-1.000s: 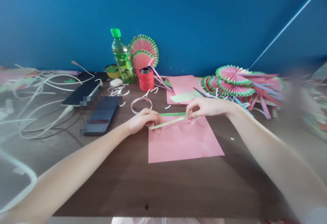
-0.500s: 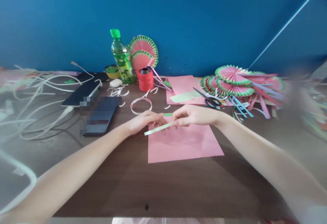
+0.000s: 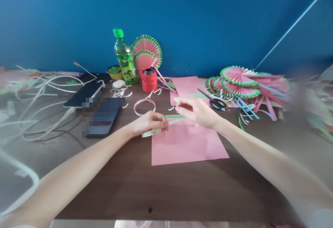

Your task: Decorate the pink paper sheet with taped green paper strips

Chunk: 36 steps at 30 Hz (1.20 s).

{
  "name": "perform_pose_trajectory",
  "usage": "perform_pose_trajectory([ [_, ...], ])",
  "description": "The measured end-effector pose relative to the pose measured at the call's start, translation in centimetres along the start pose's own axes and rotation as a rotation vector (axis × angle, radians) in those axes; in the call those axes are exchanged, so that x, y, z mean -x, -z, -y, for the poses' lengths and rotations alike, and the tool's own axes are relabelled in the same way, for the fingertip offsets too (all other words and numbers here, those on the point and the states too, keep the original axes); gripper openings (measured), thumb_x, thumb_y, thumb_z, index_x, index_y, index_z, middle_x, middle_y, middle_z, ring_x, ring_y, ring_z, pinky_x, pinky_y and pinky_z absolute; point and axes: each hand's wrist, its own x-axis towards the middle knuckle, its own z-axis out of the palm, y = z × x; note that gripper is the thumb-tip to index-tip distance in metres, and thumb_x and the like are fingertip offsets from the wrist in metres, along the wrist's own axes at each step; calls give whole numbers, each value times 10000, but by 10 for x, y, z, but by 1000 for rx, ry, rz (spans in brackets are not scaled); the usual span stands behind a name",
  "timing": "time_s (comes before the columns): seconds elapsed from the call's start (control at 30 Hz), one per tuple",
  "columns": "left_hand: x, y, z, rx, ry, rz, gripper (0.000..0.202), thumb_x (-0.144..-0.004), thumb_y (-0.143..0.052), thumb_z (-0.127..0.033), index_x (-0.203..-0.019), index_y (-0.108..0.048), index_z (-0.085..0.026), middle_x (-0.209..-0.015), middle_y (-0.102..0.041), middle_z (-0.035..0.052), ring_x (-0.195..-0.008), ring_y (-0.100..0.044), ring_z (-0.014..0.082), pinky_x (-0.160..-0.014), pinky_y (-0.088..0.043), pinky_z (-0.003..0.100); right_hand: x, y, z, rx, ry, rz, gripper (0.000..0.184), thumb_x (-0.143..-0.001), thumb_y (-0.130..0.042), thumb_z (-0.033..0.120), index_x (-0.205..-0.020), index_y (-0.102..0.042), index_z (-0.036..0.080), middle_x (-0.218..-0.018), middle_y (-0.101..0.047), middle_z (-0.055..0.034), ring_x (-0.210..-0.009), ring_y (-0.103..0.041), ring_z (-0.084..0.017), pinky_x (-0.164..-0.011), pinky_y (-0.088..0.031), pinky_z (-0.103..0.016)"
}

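My left hand is closed around a pale roll of tape, seen nearly edge-on below the fingers. From it a thin whitish strip runs right across the top of a pink paper sheet. A green band lies along that sheet's far edge. My right hand hovers over the sheet's far right part, thumb and fingers curled together; I cannot make out what, if anything, is between them.
Behind the hands lie a tape ring, a red cylinder, more pink paper and black scissors. Paper fans pile up at right. A green-capped bottle, phone and white cables are at left.
My right hand has moved up and right, away from my left hand. The roll in my left hand has shifted slightly left, and a whitish strip now shows between the hands.
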Motion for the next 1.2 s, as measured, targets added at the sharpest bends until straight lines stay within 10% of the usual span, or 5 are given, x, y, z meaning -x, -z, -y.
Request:
perform_pose_trajectory([
  [0.3, -1, -2, 1, 32, -4, -39, 138, -744, -584, -248, -741, -650, -126, -628, -624, 4, -616, -546, 90, -622, -391, 211, 5, -7, 8, 113, 53, 255, 132, -772, -462, 165, -703, -575, 159, -644, -547, 12, -585, -426, -91, -561, -289, -233],
  [1.2, 0, -5, 3, -37, 2, -61, 149, -739, -592, -255, -702, -658, -127, -631, -639, 11, -590, -541, 81, -601, -404, 197, 3, -16, -2, -133, -67, 358, 97, -781, -438, 190, -690, -458, 165, -659, -472, 21, -615, -412, -105, -582, -308, -247],
])
